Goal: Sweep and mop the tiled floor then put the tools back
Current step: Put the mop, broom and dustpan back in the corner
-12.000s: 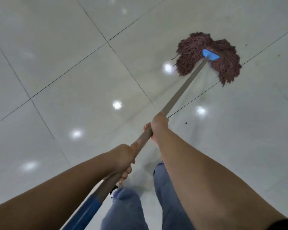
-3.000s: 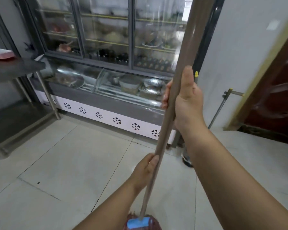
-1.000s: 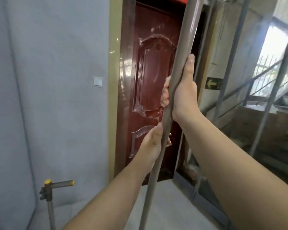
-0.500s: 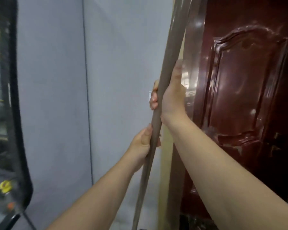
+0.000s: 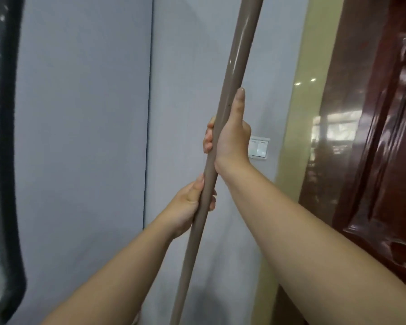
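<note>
- mop handle (image 5: 223, 127): taupe-brown glossy pole, near upright, leaning so the top tips toward 1 o'clock; runs from top edge of frame down to bottom edge at about 6 o'clock. Mop head out of frame.
- right hand (image 5: 230, 134): wrapped around the handle at frame centre, thumb laid straight up along the pole toward 12 o'clock, fingertips curling round on the far side at 9 o'clock of the pole.
- left hand (image 5: 189, 206): gripping the same handle just below the right hand, at about 7 o'clock from it; thumb up along the pole, fingers curled behind it.
- Both hands clamped on the pole, stacked, close but not touching each other.
- Both forearms bare, coming in from the bottom edge at 5 and 7 o'clock.
- wall (image 5: 85, 137): pale grey-blue, behind the handle, with a vertical seam at about 11 o'clock of the hands.
- light switch (image 5: 259, 147): white plate on the wall, just at 3 o'clock of the right hand.
- door frame (image 5: 298, 113): yellowish strip, 3 o'clock side.
- door (image 5: 373, 137): dark red glossy panelled, far 3 o'clock edge.
- dark-edged object (image 5: 7, 160): at 9 o'clock edge, blurred, cannot tell what it is.
</note>
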### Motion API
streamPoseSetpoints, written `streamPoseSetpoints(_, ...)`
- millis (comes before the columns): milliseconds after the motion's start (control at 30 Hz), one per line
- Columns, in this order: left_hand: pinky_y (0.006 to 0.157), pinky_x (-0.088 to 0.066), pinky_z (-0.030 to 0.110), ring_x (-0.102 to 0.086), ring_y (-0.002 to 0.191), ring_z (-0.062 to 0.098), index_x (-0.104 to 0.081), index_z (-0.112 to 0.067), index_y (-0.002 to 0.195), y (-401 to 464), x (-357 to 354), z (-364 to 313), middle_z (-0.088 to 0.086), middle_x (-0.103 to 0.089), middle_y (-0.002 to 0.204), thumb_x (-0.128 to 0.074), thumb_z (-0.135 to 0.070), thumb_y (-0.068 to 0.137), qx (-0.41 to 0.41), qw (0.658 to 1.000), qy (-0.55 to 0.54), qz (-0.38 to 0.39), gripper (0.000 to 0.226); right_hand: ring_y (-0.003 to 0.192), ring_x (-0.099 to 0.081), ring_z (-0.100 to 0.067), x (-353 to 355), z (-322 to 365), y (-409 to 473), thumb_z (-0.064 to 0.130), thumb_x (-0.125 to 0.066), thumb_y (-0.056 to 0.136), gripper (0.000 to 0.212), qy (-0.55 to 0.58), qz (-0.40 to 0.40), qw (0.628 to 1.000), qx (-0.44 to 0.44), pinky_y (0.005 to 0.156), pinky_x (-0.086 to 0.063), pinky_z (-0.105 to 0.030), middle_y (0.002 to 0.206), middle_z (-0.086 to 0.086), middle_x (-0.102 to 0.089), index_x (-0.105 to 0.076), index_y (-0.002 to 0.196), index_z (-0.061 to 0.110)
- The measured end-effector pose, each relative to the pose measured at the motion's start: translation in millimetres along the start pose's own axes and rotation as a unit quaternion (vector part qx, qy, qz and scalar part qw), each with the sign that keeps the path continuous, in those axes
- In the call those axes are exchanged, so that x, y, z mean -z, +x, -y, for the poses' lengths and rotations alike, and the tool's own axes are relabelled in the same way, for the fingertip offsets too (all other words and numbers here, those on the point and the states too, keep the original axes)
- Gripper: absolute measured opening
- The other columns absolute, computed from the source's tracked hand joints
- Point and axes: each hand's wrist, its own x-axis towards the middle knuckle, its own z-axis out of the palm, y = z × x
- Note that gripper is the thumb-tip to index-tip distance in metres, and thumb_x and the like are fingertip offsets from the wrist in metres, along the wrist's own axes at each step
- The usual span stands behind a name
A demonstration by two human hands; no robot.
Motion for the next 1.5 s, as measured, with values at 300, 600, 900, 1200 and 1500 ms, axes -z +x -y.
streamPoseSetpoints(300,0.079,-0.042,0.03,-0.053,0.059,0.01,-0.056,-0.013,0.082,89,41,40,-0.001,-0.056,0.06,-0.028,-0.067,0.077,0.013,0.994,0.054,-0.089,0.061,0.03,-0.04,-0.012,-8,-66,92,0.061,-0.05,0.084,0.058,0.018,0.049,0.999,-0.013,0.035,-0.036,-0.016,0.036,0.004,-0.044,-0.047,0.051,0.013)
streamPoseSetpoints(600,0.081,-0.038,0.037,-0.049,0.066,0.018,-0.055,-0.013,0.076,170,91,109,0.003,-0.055,0.064,-0.024,-0.067,0.082,0.056,0.98,0.102,-0.164,0.063,0.034,-0.043,-0.011,-11,-167,183,0.066,-0.051,0.08,0.059,0.066,0.101,0.99,-0.078,0.037,-0.038,-0.016,0.038,0.004,-0.045,-0.049,0.05,0.015)
streamPoseSetpoints(900,0.061,-0.046,0.019,-0.048,0.057,0.011,-0.055,-0.01,0.075,202,157,124,0.001,-0.055,0.061,-0.019,-0.055,0.09,0.098,0.959,0.073,-0.257,0.059,0.032,-0.043,-0.01,-65,-243,236,0.068,-0.054,0.075,0.059,0.12,0.13,0.969,-0.171,0.036,-0.038,-0.015,0.036,0.005,-0.046,-0.054,0.053,0.014)
streamPoseSetpoints(1200,0.06,-0.044,0.014,-0.051,0.051,0.008,-0.055,-0.013,0.066,229,220,206,0.0,-0.053,0.053,-0.021,-0.052,0.092,0.165,0.946,0.104,-0.257,0.058,0.033,-0.044,-0.011,-72,-349,266,0.067,-0.048,0.077,0.056,0.076,0.077,0.973,-0.204,0.036,-0.037,-0.015,0.037,0.005,-0.045,-0.049,0.058,0.015)
streamPoseSetpoints(1500,0.083,-0.041,0.022,-0.056,0.102,0.007,-0.064,-0.028,0.109,216,236,326,-0.005,-0.063,0.113,-0.019,-0.055,0.096,0.329,0.871,0.106,-0.35,0.054,0.044,-0.053,0.001,-36,-495,239,0.042,-0.045,0.095,0.036,-0.051,0.132,0.958,-0.251,0.053,-0.046,-0.011,0.051,0.006,-0.055,-0.057,0.071,0.018)
